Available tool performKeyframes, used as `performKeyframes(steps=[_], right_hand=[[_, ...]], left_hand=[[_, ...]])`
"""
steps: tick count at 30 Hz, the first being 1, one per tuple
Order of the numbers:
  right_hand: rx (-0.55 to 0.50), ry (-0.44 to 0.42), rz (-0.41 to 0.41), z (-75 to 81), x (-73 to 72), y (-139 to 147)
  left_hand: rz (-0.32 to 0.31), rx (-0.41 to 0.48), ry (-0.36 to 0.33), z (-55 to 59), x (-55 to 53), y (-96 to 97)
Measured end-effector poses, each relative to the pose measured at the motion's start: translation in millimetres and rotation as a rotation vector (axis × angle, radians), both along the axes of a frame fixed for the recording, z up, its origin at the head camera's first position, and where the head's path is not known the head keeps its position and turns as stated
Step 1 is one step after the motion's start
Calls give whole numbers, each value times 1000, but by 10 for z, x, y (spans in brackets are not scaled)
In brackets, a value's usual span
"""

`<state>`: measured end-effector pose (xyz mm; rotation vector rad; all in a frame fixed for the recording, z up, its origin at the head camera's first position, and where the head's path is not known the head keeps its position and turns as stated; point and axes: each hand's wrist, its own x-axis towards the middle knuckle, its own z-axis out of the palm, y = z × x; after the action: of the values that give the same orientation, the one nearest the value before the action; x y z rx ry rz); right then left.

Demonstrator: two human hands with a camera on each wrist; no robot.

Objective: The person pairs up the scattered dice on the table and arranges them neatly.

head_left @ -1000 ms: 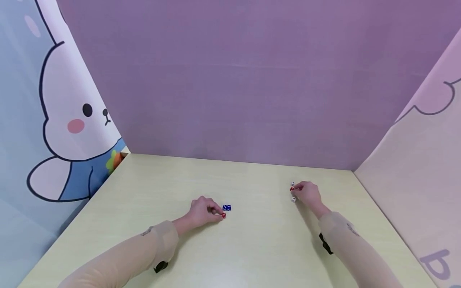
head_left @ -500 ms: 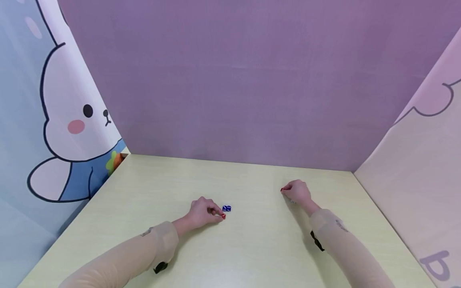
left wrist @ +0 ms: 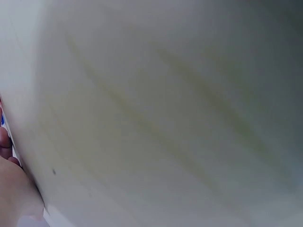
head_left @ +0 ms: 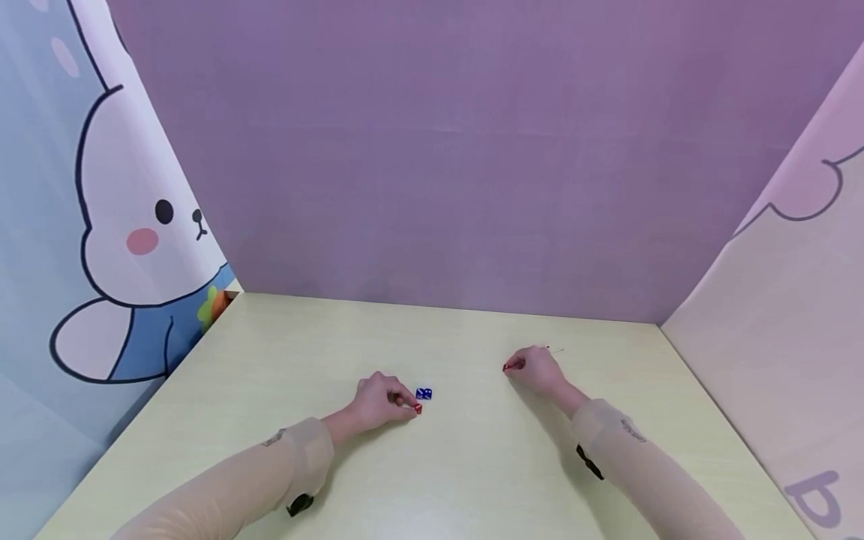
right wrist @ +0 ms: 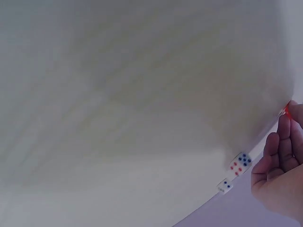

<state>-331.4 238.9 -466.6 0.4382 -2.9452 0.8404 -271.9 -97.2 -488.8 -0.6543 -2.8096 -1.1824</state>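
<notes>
In the head view my left hand [head_left: 381, 401] pinches a red die [head_left: 418, 409] between thumb and fingertips, low at the tabletop. Two blue dice [head_left: 424, 394] sit side by side just behind that red die. To the right, my right hand [head_left: 536, 369] pinches another red die [head_left: 506, 367] at its fingertips. The right wrist view shows this red die [right wrist: 288, 109] partly covered by the fingers. Two white dice, one larger in view [right wrist: 240, 164] and one smaller [right wrist: 225, 186], lie beyond the right hand; in the head view that hand mostly hides them.
A pale wooden tabletop [head_left: 324, 337] lies under both hands. A purple panel [head_left: 432, 165] rises along its far edge. A printed cloth with a rabbit [head_left: 148, 202] borders the left side, and a pale pink panel [head_left: 776, 337] the right.
My right hand has moved left and slightly nearer, carrying the red die away from the white dice. The left hand and the blue dice have stayed in place.
</notes>
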Motion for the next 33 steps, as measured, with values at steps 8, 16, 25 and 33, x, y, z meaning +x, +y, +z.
performKeyframes(steps=[8,16,25,33], right_hand=[[-22,22,66,-19,164,-117],[-50,24,129,-28,346,-189],[-114,-5,239,-25,556,-317],[-164,-48,280,-51,674,-500]], left_hand=[[-1,-1,-12,-3,15,-10],[2,-13,-1,7,11,-17],[6,-18,1,9,6,-17],[13,-24,1,16,13,-14]])
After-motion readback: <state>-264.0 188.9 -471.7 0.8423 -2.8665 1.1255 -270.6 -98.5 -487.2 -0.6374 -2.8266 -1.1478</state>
